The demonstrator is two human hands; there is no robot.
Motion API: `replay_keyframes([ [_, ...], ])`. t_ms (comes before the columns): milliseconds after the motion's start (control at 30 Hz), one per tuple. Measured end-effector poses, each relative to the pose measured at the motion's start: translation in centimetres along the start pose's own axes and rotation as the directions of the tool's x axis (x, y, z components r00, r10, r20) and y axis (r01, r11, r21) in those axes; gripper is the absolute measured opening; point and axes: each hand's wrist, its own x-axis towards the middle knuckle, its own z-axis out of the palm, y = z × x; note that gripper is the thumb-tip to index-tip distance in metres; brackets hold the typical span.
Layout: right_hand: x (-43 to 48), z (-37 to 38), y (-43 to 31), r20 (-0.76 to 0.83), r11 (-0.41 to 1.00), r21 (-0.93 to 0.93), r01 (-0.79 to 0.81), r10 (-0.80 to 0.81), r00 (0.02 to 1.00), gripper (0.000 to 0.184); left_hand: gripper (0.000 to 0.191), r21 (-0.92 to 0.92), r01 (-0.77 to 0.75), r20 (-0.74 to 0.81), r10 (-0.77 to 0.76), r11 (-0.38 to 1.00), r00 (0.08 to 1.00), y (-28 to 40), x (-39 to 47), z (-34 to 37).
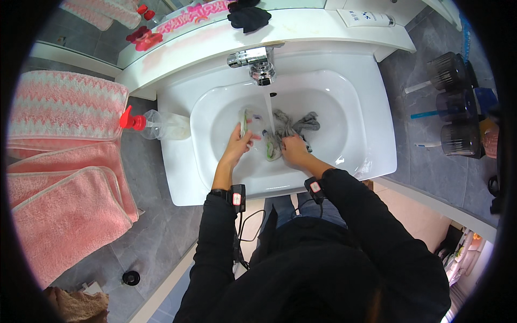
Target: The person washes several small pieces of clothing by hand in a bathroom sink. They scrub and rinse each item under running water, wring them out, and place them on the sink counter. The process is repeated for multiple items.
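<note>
Water runs from the chrome faucet (262,70) into the white washbasin (343,161). My left hand (238,147) is over the left of the bowl, its fingers apart, touching a wet whitish cloth item with a green stripe (244,121); whether it grips this is unclear. My right hand (294,149) is closed on wet grey fabric (286,128), which spreads toward the bowl's right side. Between the hands, a light cloth piece with a green patch (272,150) lies under the stream. Parts of the fabric are hidden beneath my right hand.
A clear pump bottle with a red head (169,125) lies on the basin's left rim. Pink towels (76,194) hang at left. The shelf (307,30) above the faucet holds a black cloth (249,19) and a white tube (365,19). Toothbrush cups (458,139) are at right.
</note>
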Motion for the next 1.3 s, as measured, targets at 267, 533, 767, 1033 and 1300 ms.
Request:
replay_keyframes([
  [267, -1.4, -5.8, -0.6, -0.201, 0.727, 0.665, -0.168, 0.392, 0.898, 0.018, 0.034, 0.73, 0.069, -0.4, 0.343, 0.68, 0.85, -7.7, 3.7, 3.7],
  [533, -0.7, -8.1, -0.8, -0.635, 0.908, 0.394, -0.141, 0.381, 0.672, 0.026, 0.028, 0.391, 0.071, -0.266, 0.039, 0.918, 0.963, -7.1, 4.1, 5.5],
  [767, 1.3, -4.9, -2.4, 0.181, 0.428, 0.863, -0.269, 0.234, 0.955, 0.019, 0.02, 0.126, -0.105, -0.03, 0.109, 0.986, 0.994, -3.2, -2.0, 4.5],
  [1033, -0.4, -4.1, -3.7, -0.325, 0.596, 0.78, 0.191, 0.126, 0.937, 0.021, 0.033, -0.706, 0.447, 0.159, -0.491, 0.55, 0.857, -3.4, -4.1, 2.7],
  [1300, -1.7, -2.1, -1.7, 0.329, 0.172, 0.892, -0.417, 0.384, 0.862, 0.031, 0.014, -0.065, 0.228, -0.199, -0.236, 0.972, 0.951, -2.8, -3.6, 6.8],
])
